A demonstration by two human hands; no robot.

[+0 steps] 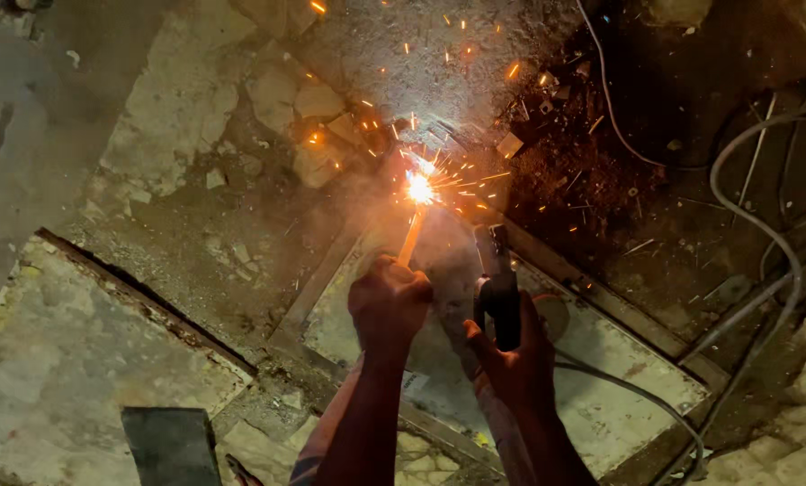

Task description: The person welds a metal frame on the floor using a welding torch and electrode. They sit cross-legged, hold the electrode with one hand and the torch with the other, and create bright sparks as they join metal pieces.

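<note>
My left hand [389,301] is a closed fist around the lower end of a thin welding rod [410,241]. The rod glows orange and points up to a bright arc [419,188] throwing sparks at the far corner of a metal frame [601,306] lying on the floor. Just right of it, my right hand [515,364] grips a black electrode holder [497,279], held upright with its jaws toward the arc. A grey cable [632,391] runs from this hand to the right. Smoke blurs the spot where rod and holder meet.
The floor is cracked concrete with rubble [308,135] beyond the arc. Several loose cables [763,225] loop over dark ground at the right. A dark rectangular block [171,445] sits at the bottom left. A second rusty frame edge [142,297] runs diagonally on the left.
</note>
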